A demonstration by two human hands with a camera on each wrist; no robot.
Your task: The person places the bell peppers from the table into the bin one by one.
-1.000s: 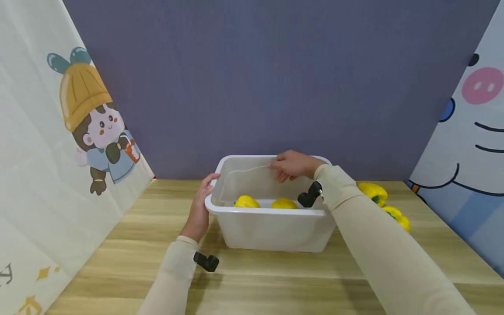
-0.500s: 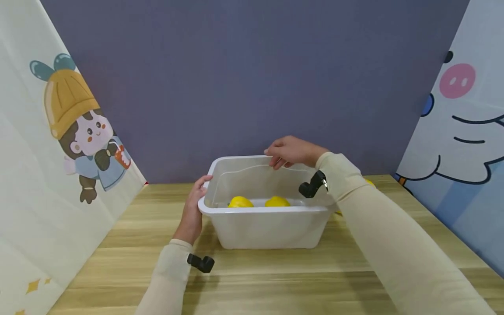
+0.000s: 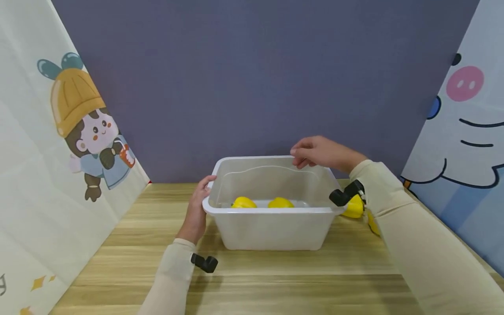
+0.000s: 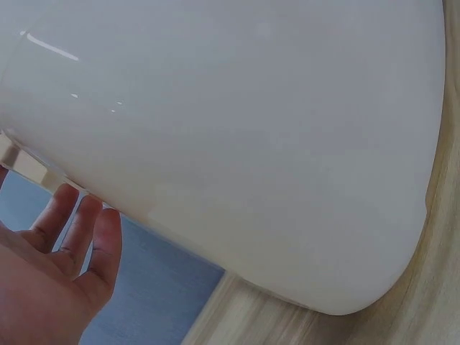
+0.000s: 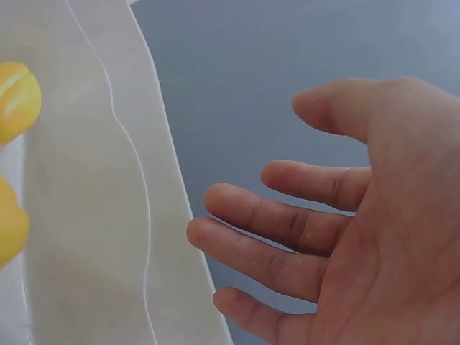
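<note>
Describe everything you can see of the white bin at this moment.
The white bin looks like smooth, slightly glossy plastic: a lidless rectangular tub with rounded corners, walls narrowing toward the base and an outward-turned rim. A raised-looking curved line runs along the inside of its far wall. It sits upright on the wood-patterned table, and two yellow peppers lie inside. The left grip holds its left rim; the right grip is at the far rim, contact unclear.
</note>
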